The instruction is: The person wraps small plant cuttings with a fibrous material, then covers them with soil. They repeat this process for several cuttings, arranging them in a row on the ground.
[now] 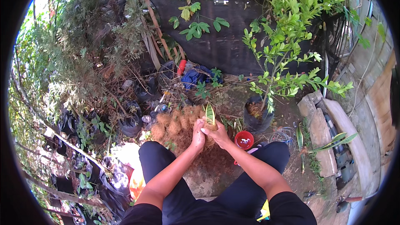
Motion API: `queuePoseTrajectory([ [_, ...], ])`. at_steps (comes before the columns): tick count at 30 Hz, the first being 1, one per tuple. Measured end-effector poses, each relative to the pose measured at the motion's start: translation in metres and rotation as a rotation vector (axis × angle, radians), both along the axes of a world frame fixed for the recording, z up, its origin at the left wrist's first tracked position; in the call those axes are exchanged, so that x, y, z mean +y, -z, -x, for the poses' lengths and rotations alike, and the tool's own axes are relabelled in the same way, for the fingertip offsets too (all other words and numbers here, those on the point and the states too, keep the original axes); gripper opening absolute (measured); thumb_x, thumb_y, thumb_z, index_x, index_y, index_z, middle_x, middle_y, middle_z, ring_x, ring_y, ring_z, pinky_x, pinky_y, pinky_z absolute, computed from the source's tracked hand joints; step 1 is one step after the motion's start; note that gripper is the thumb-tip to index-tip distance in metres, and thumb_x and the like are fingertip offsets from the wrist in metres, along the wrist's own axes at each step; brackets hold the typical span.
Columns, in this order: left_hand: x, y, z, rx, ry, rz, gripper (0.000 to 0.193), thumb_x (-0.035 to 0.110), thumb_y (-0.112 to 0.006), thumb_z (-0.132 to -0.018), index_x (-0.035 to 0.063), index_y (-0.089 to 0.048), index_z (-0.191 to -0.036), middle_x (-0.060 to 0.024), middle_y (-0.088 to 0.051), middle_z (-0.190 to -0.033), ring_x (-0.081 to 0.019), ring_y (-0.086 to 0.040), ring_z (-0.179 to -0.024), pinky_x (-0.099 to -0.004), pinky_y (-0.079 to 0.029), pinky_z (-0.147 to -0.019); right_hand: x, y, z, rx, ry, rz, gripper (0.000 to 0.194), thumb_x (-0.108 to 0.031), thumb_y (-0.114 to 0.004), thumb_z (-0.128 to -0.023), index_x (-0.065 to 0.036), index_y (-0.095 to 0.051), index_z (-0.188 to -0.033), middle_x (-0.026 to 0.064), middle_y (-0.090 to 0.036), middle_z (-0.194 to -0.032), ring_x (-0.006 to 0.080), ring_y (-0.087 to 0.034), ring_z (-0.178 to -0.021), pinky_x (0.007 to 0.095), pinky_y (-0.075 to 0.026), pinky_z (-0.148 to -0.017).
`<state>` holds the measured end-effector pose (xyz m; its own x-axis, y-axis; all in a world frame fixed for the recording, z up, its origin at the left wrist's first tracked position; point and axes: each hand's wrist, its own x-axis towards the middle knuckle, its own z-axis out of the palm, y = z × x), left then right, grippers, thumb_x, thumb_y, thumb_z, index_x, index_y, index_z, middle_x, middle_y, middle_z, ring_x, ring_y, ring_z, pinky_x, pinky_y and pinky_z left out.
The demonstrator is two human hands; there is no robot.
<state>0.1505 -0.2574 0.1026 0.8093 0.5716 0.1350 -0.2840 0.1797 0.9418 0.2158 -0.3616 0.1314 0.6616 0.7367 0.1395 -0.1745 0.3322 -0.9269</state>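
Between my two hands is a small snake plant [210,114] with yellow-edged leaves, upright, its base wrapped in brown coir fibre. My left hand [198,133] presses on the fibre from the left, and my right hand [217,133] holds it from the right with the thumb across the front. Several round bundles of coir fibre [174,127] lie just left of my hands. Loose coir is spread on the ground beneath them. A red bowl [244,140] holding liquid stands right of my right hand. The undersides of the wrapped base are hidden by my palms.
A leafy sapling grows in a black plastic bag [258,115] beyond the bowl. Loose snake plant leaves [332,143] lie at the right by stone blocks [322,140] and a wooden plank [350,137]. Dark netting [225,47] hangs behind. Black planting bags and branches crowd the left.
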Motion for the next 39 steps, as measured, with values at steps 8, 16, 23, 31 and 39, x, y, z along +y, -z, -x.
queuePoseTrajectory([
  [8, 0.003, 0.008, -0.006, 0.188, -0.233, 0.323, 0.021, 0.013, -0.055, -0.097, 0.0042, -0.055, -0.116, -0.0071, -0.048, -0.11, -0.0204, -0.05, -0.108, -0.0344, -0.04, -0.1, 0.017, 0.027, 0.013, 0.233, 0.253, 0.246, 0.036, -0.027, -0.077, -0.089, 0.0, -0.069, -0.111, 0.0055, -0.07, -0.097, 0.0123, -0.064, -0.085, 0.03, -0.052, -0.076],
  [16, -0.004, -0.024, 0.003, 0.043, -0.101, -0.139, 0.034, 0.014, -0.048, -0.104, -0.0001, -0.056, -0.134, -0.008, -0.057, -0.132, -0.0169, -0.049, -0.126, -0.0323, -0.035, -0.111, 0.015, 0.022, -0.001, 0.498, 0.233, 0.131, 0.022, -0.017, -0.072, -0.088, -0.001, -0.068, -0.101, 0.004, -0.067, -0.09, 0.0131, -0.063, -0.077, 0.031, -0.049, -0.068],
  [23, -0.017, -0.022, 0.007, 0.061, -0.02, 0.14, 0.027, 0.016, -0.05, -0.105, -0.0027, -0.061, -0.121, -0.0041, -0.065, -0.109, -0.0108, -0.057, -0.101, -0.0268, -0.044, -0.094, 0.007, 0.018, 0.004, 0.309, 0.216, 0.189, 0.019, -0.018, -0.071, -0.089, -0.002, -0.07, -0.097, 0.0013, -0.067, -0.087, 0.0101, -0.061, -0.077, 0.0292, -0.047, -0.068],
  [31, -0.016, -0.029, 0.005, 0.115, -0.059, 0.216, 0.017, 0.02, -0.058, -0.102, 0.0037, -0.063, -0.101, 0.0013, -0.062, -0.091, -0.0076, -0.056, -0.085, -0.0242, -0.046, -0.08, 0.009, 0.012, 0.001, 0.625, 0.113, 0.119, 0.039, -0.042, -0.064, -0.095, -0.007, -0.064, -0.113, 0.0044, -0.068, -0.1, 0.0148, -0.066, -0.09, 0.0332, -0.052, -0.084],
  [39, -0.012, -0.031, 0.004, 0.146, -0.071, 0.369, 0.014, 0.018, -0.062, -0.1, 0.0059, -0.062, -0.092, 0.0022, -0.06, -0.085, -0.0069, -0.054, -0.079, -0.024, -0.045, -0.076, 0.012, 0.015, 0.004, 0.371, 0.17, 0.203, 0.026, -0.029, -0.061, -0.098, -0.004, -0.069, -0.1, 0.0013, -0.064, -0.095, 0.0099, -0.058, -0.088, 0.0297, -0.047, -0.079],
])
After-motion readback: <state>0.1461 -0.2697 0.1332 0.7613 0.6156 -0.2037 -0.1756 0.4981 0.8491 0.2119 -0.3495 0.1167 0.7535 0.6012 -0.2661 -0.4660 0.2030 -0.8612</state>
